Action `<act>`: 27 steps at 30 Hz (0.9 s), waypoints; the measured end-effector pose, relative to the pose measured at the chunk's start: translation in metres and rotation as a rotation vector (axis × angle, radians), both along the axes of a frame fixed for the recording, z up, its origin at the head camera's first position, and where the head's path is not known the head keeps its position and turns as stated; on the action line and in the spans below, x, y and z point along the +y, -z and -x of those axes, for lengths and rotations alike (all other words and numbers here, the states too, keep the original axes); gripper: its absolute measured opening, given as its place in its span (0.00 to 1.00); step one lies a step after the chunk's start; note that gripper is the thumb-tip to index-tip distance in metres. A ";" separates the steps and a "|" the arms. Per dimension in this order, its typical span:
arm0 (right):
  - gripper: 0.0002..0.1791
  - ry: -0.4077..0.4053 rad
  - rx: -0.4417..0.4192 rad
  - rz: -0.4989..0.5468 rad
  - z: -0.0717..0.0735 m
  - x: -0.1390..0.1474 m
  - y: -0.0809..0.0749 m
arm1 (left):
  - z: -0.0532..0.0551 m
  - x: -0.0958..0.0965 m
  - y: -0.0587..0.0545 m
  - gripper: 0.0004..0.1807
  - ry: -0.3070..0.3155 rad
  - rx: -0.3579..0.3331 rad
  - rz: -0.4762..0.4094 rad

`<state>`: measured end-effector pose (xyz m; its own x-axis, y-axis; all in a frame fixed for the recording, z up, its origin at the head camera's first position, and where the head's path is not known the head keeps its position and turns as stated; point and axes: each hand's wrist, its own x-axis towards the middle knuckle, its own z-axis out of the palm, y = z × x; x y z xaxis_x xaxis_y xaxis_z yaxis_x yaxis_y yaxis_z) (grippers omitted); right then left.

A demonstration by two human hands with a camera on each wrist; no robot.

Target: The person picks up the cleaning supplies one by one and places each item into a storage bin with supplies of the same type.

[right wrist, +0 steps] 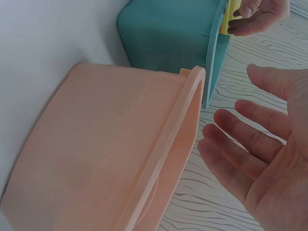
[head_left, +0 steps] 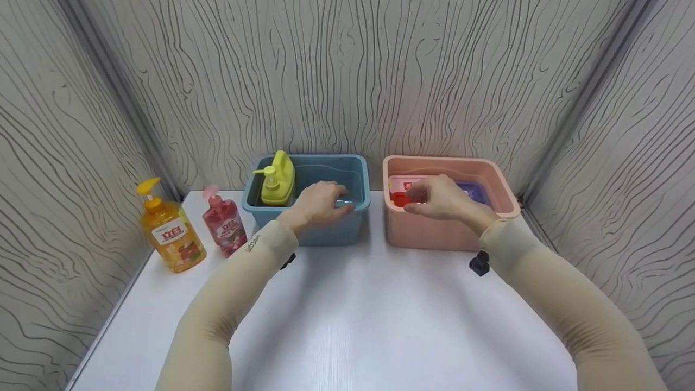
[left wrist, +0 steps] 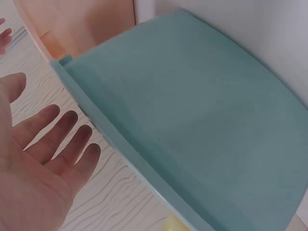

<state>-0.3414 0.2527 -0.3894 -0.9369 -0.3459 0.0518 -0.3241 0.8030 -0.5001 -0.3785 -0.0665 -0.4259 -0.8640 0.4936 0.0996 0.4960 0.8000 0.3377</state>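
can see white table (head_left: 342,320) across the bottom of the frame. on it, can find pink bin (head_left: 426,234) right of centre and blue bin (head_left: 336,232) at centre. at left, can notice orange bottle (head_left: 176,239). over blue bin, can see left hand (head_left: 318,201), over pink bin right hand (head_left: 442,196), both with thumb and fingers apart. beside orange bottle, can see red bottle (head_left: 223,225); inside blue bin, yellow bottle (head_left: 278,187).

White worktop (head_left: 347,304) before me. Back wall (head_left: 347,81) rises behind its far edge: pale grey, dark wavy wood-grain lines. Same pattern on left wall (head_left: 49,190) and right wall (head_left: 630,136), along the side edges. I note a grey strip (head_left: 122,98) up from the far left corner, another far right. Soft glare mid-worktop, toward me.
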 end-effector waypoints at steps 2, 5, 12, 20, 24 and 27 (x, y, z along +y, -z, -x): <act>0.22 -0.001 0.022 -0.019 0.000 -0.004 0.001 | 0.000 -0.007 0.000 0.29 -0.009 -0.005 -0.009; 0.25 0.004 0.041 -0.043 0.001 -0.011 0.002 | -0.001 -0.020 -0.001 0.29 -0.020 -0.011 -0.029; 0.26 0.000 0.056 -0.059 0.005 -0.028 0.006 | -0.004 -0.048 -0.004 0.29 -0.050 -0.005 -0.076; 0.29 -0.003 0.063 -0.052 0.008 -0.041 0.012 | -0.013 -0.075 -0.008 0.31 -0.168 -0.029 -0.096; 0.32 0.018 0.062 -0.045 0.010 -0.045 0.017 | -0.015 -0.089 -0.009 0.31 -0.189 -0.035 -0.098; 0.34 0.041 0.046 -0.030 0.012 -0.048 0.022 | -0.017 -0.099 -0.009 0.29 -0.196 -0.043 -0.096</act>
<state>-0.3539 0.2049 -0.4110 -0.9470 -0.3095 0.0857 -0.3131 0.8305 -0.4608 -0.3619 -0.1656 -0.4172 -0.9471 0.3054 0.0984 0.3170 0.8431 0.4344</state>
